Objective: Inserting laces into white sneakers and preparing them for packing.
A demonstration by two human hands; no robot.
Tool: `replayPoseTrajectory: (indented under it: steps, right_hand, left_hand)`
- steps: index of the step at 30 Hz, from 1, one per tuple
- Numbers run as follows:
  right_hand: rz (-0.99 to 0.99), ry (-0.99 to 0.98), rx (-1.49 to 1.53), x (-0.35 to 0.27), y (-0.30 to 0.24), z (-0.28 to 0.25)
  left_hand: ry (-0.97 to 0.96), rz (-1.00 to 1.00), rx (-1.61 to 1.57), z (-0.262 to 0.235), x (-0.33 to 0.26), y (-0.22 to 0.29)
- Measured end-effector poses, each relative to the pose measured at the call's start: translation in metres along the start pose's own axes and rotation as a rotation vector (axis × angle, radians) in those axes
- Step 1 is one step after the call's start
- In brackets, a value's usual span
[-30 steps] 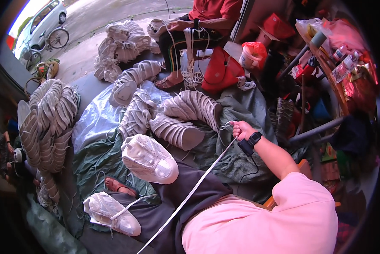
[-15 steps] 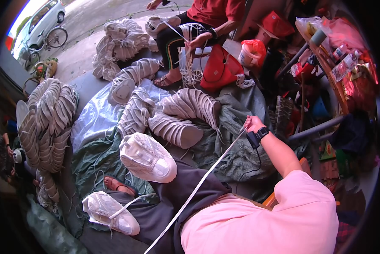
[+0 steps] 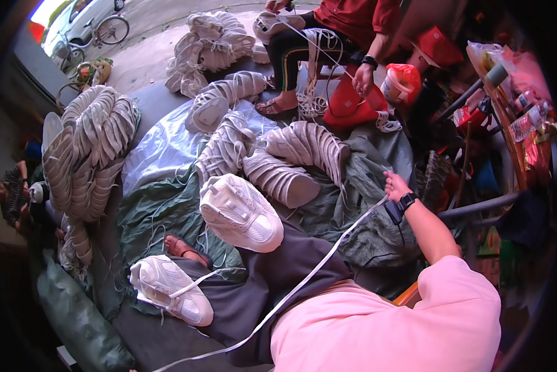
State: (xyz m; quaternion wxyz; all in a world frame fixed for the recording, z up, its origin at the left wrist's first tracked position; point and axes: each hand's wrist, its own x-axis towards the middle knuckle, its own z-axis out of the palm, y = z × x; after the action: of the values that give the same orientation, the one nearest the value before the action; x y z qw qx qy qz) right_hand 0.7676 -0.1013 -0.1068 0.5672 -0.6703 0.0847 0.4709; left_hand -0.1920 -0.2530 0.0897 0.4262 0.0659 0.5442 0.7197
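Out to the right, my right hand [image 3: 397,186] is closed on one end of a long white shoelace [image 3: 298,286]. The lace sags in a curve across my lap and pink shirt and runs to the lower left edge of the picture. My left hand is beyond that edge. A white shoe upper [image 3: 241,214] rests on my dark trousers at the knee. Further left and nearer lies a second white shoe upper [image 3: 172,290], with a lace strung partly through it and a loose end trailing right. My sandalled foot [image 3: 185,249] shows between them.
Rows of nested shoe uppers [image 3: 219,149] lie on green and white sheeting, with a big stack [image 3: 91,149] at left. Opposite sits a co-worker [image 3: 346,37], pulling a lace from an upper. A red bag [image 3: 351,102] and cluttered shelving [image 3: 504,124] stand right.
The lace, taut and straight before, now hangs slack and curved. My view has turned, moving the scene rightward. The co-worker's lace is drawn out further, to their lowered hand.
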Motion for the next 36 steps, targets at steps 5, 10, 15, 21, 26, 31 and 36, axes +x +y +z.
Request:
replayPoseTrajectory:
  steps: [5, 10, 15, 21, 26, 31, 36]
  right_hand:
    - [0.152, -0.559, 0.068, -0.082, 0.027, 0.106]
    - [0.15, -0.904, -0.006, -0.188, 0.023, 0.178]
    - [0.162, -1.149, -0.255, -0.254, 0.038, 0.207]
    - [0.114, -1.217, -0.471, -0.295, 0.076, 0.221]
    - [0.064, -1.291, -0.527, -0.319, 0.094, 0.227]
    - [-0.014, -1.301, -0.56, -0.327, 0.111, 0.233]
    - [0.015, -1.406, -0.547, -0.326, 0.131, 0.238]
  left_hand:
    - [-0.376, 0.16, 0.59, 0.109, -0.033, -0.021]
    - [-0.777, 0.411, 1.382, 0.251, -0.102, -0.05]
    - [-1.028, 0.219, 1.251, 0.293, -0.144, -0.102]
    - [-1.342, -0.275, 1.013, 0.302, -0.148, -0.16]
    - [-1.19, -0.292, 0.742, 0.311, -0.147, -0.193]
    - [-1.024, -0.428, 0.69, 0.301, -0.128, -0.218]
    - [-0.956, -0.227, 0.718, 0.296, -0.12, -0.228]
